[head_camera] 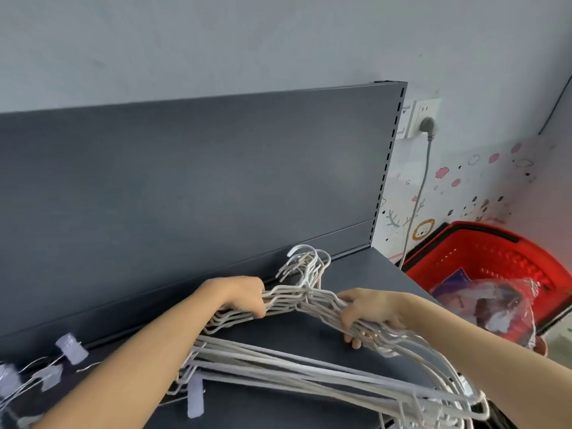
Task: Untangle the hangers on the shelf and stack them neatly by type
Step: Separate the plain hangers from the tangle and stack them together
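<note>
A thick bundle of white wire hangers (278, 363) lies across the dark grey shelf (365, 274), hooks (305, 261) pointing at the back panel. My left hand (244, 297) grips the bundle's left shoulder. Over on the right shoulder, my right hand (366, 314) has its fingers curled round the wires. Metal hangers with clear plastic clips (69, 348) lie at the shelf's left end, and one clip (195, 397) shows under the bundle near the front edge.
The shelf's upright back panel (185, 187) rises right behind the hooks. A red shopping basket (483, 252) holding plastic-wrapped items stands beyond the shelf's right end. A wall socket (421, 117) with a plugged-in grey cable is above it.
</note>
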Tool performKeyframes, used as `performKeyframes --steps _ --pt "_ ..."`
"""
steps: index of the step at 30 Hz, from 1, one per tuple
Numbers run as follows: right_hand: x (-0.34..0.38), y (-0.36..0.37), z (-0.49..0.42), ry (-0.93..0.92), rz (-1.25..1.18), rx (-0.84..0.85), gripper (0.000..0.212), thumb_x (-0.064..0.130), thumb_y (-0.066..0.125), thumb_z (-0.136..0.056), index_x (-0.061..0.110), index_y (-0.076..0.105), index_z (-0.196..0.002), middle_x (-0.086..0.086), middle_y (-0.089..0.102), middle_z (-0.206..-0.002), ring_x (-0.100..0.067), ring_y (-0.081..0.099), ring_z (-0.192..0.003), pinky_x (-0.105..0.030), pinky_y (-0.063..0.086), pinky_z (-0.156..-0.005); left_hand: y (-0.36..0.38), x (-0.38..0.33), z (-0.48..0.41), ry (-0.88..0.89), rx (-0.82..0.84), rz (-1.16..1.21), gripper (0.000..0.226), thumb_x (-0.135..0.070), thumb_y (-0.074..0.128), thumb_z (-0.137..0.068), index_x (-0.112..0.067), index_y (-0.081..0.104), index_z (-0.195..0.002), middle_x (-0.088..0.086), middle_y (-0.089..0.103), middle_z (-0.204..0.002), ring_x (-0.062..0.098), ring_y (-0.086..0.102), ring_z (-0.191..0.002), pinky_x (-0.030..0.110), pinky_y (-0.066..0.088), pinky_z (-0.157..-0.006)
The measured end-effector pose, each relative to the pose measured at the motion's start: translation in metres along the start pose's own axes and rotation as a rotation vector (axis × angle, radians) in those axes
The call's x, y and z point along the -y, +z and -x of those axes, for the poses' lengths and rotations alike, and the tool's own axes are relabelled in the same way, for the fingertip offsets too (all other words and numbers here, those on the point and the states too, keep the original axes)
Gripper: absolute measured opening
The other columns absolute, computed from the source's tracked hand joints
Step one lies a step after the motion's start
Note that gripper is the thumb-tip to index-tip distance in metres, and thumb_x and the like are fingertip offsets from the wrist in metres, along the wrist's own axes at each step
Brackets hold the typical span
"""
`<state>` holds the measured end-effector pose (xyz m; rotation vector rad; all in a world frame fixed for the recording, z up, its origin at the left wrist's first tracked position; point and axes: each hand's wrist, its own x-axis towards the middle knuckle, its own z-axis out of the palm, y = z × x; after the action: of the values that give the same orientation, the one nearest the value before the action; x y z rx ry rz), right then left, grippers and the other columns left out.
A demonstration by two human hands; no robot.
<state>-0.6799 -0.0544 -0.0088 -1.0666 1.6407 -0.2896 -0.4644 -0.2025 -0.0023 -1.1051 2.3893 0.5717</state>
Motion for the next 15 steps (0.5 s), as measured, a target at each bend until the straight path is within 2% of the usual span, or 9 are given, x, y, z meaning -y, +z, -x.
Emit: performKeyframes --steps 2,6,9,11,13,15 --pt "0.002 -0.011 0.004 -0.033 0.032 0.039 0.039 0.002 0.053 -0.078 0.001 0.049 -0.117 -0.017 0.064 -0.081 -0.025 0.063 -0.063 -0.032 0.054 -0.061 -0.002 -0.005 0.003 -0.037 -0.005 0.035 0.021 -0.025 0.059 -0.058 -0.017 0.041 -0.063 0.0 0.037 -0.059 0.021 0.03 -0.057 0.033 0.02 -0.052" --pt "0.006 -0.035 0.016 -0.112 0.108 0.082 0.031 0.006 0.052 -0.069 0.007 0.05 -0.1 -0.016 0.059 -0.074 -0.025 0.057 -0.058 -0.035 0.047 -0.06 -0.012 -0.022 0.013 -0.07 -0.001 0.133 0.019 -0.02 0.061 -0.056 -0.016 0.043 -0.063 0.0 0.035 -0.057 0.018 0.028 -0.053 0.031 0.019 -0.05" --pt "0.007 -0.053 0.028 -0.199 0.156 0.05 0.033 0.002 0.051 -0.069 0.004 0.049 -0.101 -0.017 0.057 -0.071 -0.024 0.053 -0.053 -0.031 0.044 -0.053 -0.026 -0.04 0.026 -0.089 -0.019 0.177 0.02 -0.016 0.063 -0.063 -0.017 0.043 -0.059 -0.003 0.038 -0.053 0.015 0.03 -0.048 0.028 0.023 -0.048" --pt "0.011 -0.066 0.035 -0.275 0.219 -0.011 0.031 -0.003 0.052 -0.07 0.001 0.048 -0.1 -0.014 0.056 -0.064 -0.024 0.05 -0.051 -0.029 0.042 -0.048 -0.035 -0.05 0.033 -0.093 -0.021 0.21 0.021 -0.018 0.067 -0.066 -0.017 0.046 -0.063 -0.002 0.043 -0.057 0.015 0.035 -0.051 0.027 0.029 -0.05" --pt "0.014 -0.077 0.04 -0.349 0.274 -0.069 0.03 -0.005 0.053 -0.07 -0.002 0.047 -0.1 -0.013 0.054 -0.06 -0.024 0.049 -0.05 -0.028 0.04 -0.046 -0.041 -0.057 0.039 -0.097 -0.051 0.242 0.022 -0.021 0.071 -0.068 -0.017 0.051 -0.077 -0.001 0.049 -0.071 0.016 0.043 -0.063 0.028 0.035 -0.059" --pt "0.016 -0.086 0.042 -0.414 0.286 -0.125 0.024 -0.006 0.053 -0.071 0.0 0.048 -0.093 -0.011 0.053 -0.057 -0.023 0.049 -0.05 -0.027 0.039 -0.045 -0.047 -0.062 0.042 -0.1 -0.121 0.229 0.044 -0.022 0.071 -0.071 -0.018 0.054 -0.112 -0.002 0.057 -0.097 0.016 0.052 -0.086 0.027 0.042 -0.074"
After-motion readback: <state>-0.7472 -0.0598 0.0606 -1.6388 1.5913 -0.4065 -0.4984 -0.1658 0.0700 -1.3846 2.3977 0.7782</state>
